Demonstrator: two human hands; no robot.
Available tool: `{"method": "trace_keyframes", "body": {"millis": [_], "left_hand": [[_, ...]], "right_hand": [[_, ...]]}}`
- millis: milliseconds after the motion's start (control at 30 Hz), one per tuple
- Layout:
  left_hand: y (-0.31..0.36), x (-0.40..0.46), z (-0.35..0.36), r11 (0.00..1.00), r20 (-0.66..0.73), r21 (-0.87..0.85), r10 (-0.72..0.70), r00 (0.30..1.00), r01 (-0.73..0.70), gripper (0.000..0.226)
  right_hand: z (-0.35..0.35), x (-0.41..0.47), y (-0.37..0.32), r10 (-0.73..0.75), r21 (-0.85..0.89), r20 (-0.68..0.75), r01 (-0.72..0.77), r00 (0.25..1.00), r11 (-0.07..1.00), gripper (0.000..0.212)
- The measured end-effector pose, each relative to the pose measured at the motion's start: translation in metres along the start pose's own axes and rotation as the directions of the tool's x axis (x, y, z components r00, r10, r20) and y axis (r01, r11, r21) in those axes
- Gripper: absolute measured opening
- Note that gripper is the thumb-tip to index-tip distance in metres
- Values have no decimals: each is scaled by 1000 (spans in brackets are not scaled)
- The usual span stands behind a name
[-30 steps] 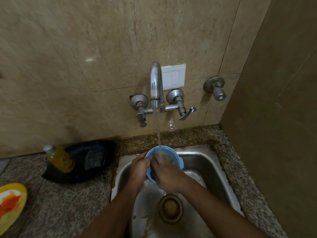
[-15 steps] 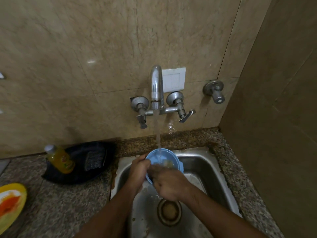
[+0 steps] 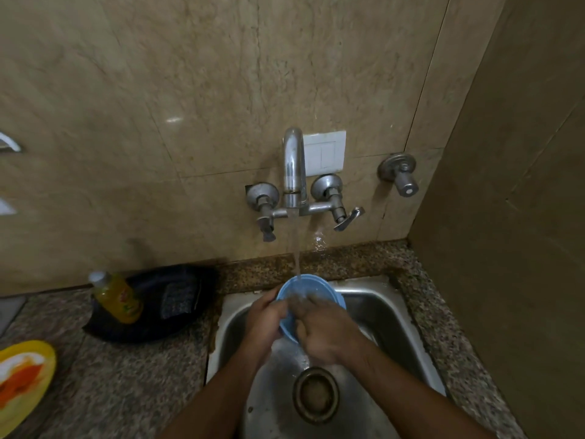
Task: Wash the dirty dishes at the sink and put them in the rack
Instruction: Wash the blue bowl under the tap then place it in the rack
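A small blue bowl (image 3: 311,288) is held tilted over the steel sink (image 3: 380,315), right under the running stream from the tap (image 3: 292,167). My left hand (image 3: 264,323) grips the bowl's left rim and side. My right hand (image 3: 326,331) holds its right side, with the fingers reaching over the rim into the wet inside. Water runs off the bowl toward the drain (image 3: 316,394). The lower part of the bowl is hidden behind my hands.
On the granite counter left of the sink lies a black tray (image 3: 190,312) with a yellow soap bottle (image 3: 117,297) and a dark scrub pad (image 3: 177,301). A yellow plate with orange residue (image 3: 22,378) sits at the far left. A wall stands close on the right.
The view has tilted up a little. My right hand has slid lower and to the right over the bowl, and more of the blue inside shows under the stream.
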State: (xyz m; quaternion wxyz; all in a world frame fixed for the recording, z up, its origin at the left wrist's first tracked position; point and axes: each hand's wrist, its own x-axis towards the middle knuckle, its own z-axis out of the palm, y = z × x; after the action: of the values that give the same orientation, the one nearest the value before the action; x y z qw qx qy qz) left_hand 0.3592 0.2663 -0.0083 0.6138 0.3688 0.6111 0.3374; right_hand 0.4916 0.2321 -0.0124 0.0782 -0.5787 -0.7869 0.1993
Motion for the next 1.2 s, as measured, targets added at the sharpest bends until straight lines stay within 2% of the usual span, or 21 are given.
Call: {"method": "trace_keyframes", "body": {"millis": [67, 133, 267, 367, 467, 533, 600, 667, 700, 767, 833, 933, 1033, 1100, 1200], "left_hand": [[2, 3, 0, 999, -2, -31, 13, 1000, -13, 38], [3, 4, 2, 999, 22, -33, 19, 1000, -18, 38], [5, 4, 3, 1000, 20, -22, 4, 1000, -4, 39], [2, 4, 4, 1000, 27, 1, 18, 999, -18, 43], [6, 4, 4, 1000, 26, -3, -1, 1000, 2, 43], [6, 11, 1, 999, 18, -34, 26, 999, -25, 43], [8, 10, -3, 997, 65, -35, 71, 995, -69, 47], [6, 8, -5, 997, 92, -24, 78, 993, -77, 46], [7, 11, -4, 997, 79, -20, 72, 994, -70, 45], [8, 13, -3, 998, 53, -13, 63, 997, -63, 44], [8, 14, -3, 997, 81, -5, 81, 993, -81, 46], [11, 10, 0, 996, 118, 28, 80, 990, -84, 43], [10, 14, 1, 996, 31, 23, 80, 996, -81, 44], [6, 9, 0, 994, 52, 49, 97, 994, -99, 46], [1, 9, 3, 987, 52, 115, 110, 993, -115, 41]], "right_hand": [[1, 1, -3, 30, 32, -19, -29, 999, 999, 53], [7, 4, -3, -2, 45, -10, 3, 1000, 999, 48], [7, 5, -3, 103, 40, -54, -101, 993, 994, 57], [8, 2, -3, 31, 41, -55, -29, 998, 999, 51], [6, 5, -2, 47, 67, -112, -40, 993, 997, 49], [8, 2, -6, -51, 130, -31, 55, 998, 990, 47], [4, 0, 2, -153, 84, 36, 149, 988, 985, 54], [-5, 5, 12, -119, 1, 14, 119, 993, 993, 63], [-6, 7, 12, -86, 9, 19, 86, 996, 996, 69], [-1, 4, 5, -117, 103, 87, 108, 989, 989, 75], [6, -1, 6, -169, 56, 104, 164, 980, 985, 84], [8, 3, 17, -61, -61, 62, 64, 996, 996, 101], [15, 0, 8, -138, 122, 93, 126, 986, 984, 89], [19, -2, 11, -167, 136, 72, 156, 983, 978, 83], [29, 7, 14, -70, 126, 29, 66, 997, 990, 83]]}}
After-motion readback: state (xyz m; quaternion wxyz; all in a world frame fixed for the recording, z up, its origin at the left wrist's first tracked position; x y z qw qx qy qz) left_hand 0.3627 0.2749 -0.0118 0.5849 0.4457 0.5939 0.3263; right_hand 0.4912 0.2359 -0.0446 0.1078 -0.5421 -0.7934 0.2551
